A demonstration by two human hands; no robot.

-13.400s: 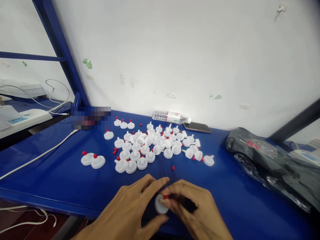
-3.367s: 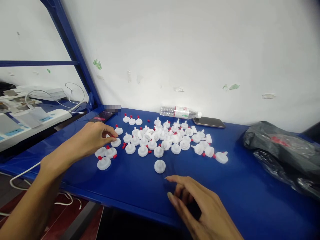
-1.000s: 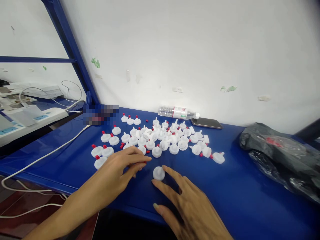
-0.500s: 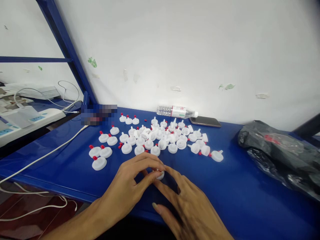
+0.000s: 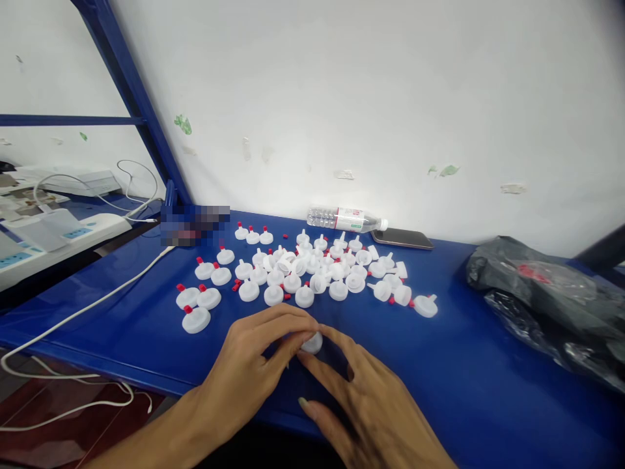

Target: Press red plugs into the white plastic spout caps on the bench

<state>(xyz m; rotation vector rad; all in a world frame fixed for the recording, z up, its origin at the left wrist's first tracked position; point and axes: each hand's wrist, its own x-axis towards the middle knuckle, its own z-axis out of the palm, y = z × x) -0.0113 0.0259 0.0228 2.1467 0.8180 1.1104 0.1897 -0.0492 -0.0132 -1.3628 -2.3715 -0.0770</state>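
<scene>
A cap [image 5: 314, 343], white and round, sits on the table [image 5: 469, 391] near its front edge, partly covered by fingers. The left hand [image 5: 258, 345] arches over it from the left, thumb and fingertips drawn together at its top; whether they pinch the spout or something on it is hidden, so I cannot tell. The right hand [image 5: 368, 384] holds the cap between two fingertips, one at its far side and one at its near side, while the thumb is spread well apart, nearer the table edge. Beyond the hands lies a loose pile [image 5: 291, 282] of white caps, some upright with bare spouts, others tipped over, with small red tips [image 5: 236, 285] scattered among them and at the edges. To the left, nine red-tipped caps [image 5: 196, 319] stand base down: three in a row at the back, the rest in a looser group nearer. One cap [image 5: 426, 305] leans apart at the right end, a red tip beside it. Behind the pile, a bottle [image 5: 347, 219] lies on its side along the wall [image 5: 342, 98], its neck end by a dark phone [image 5: 404, 239]. A black plastic bag [image 5: 541, 286] lies crumpled at far right. A white cable [image 5: 112, 291] crosses the left side, near a power strip [image 5: 97, 229].
</scene>
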